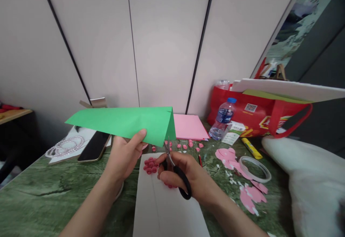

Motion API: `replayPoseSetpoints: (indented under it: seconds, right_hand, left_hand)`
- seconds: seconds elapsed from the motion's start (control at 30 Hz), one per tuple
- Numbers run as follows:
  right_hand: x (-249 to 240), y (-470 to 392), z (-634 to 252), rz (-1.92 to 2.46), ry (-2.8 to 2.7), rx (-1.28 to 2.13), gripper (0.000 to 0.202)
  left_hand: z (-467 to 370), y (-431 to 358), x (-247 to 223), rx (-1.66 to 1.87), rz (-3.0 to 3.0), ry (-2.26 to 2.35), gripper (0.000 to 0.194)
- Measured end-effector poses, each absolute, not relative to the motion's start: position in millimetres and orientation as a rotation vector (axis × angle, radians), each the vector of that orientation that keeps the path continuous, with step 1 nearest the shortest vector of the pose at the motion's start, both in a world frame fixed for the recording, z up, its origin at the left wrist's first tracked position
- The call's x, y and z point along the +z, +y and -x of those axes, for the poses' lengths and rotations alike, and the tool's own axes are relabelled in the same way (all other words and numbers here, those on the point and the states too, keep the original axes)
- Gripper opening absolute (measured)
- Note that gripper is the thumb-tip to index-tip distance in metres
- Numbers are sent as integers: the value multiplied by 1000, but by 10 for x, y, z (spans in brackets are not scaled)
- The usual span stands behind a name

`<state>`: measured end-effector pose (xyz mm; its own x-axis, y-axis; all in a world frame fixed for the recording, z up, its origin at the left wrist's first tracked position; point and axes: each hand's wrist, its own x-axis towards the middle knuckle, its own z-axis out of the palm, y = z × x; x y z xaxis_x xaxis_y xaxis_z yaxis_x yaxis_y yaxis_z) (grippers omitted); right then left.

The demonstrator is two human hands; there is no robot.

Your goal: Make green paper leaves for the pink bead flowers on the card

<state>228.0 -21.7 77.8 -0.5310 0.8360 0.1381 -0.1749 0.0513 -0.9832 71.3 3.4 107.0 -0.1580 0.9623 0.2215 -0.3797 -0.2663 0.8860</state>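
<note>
Above a white sheet (pixel 178 217) on the table (pixel 54 197), the left hand (pixel 126 154) has fingers clamped on folded green paper (pixel 121 120); the right hand (pixel 194 174) grips black-handled scissors (pixel 179 172) near its right end.

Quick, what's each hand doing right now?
Left hand: closed on the folded green paper.
Right hand: holding the black-handled scissors, blades by the paper's lower edge.
</note>
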Motion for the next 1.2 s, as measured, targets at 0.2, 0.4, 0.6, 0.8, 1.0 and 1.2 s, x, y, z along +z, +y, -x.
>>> replayPoseSetpoints:
  seconds: [0.2,0.4,0.6,0.8,1.0,1.2]
  right_hand:
    - [637,-225,-2299,784,-1512,610,19]
    - [593,-156,-2465,608,-1753,24,56]
    - [629,-169,-2417,589,-1700,190,43]
    - [783,-244,-2327,793,-1382,1002,17]
    - [825,-216,-2332,831,-1210,1149,28]
    - [839,-171,-2369,807,-1218,1146,30]
  left_hand:
    - [-673,20,1105,1615,-985,779,16]
    - [-746,-13,1079,1568,-976,731,19]
    - [-833,-67,1082,1483,-924,760,24]
    - [-850,-84,1134,1750,-924,693,31]
    - [-925,-126,1014,1706,-962,844,26]
    - [-975,-148,917,1554,-1065,806,28]
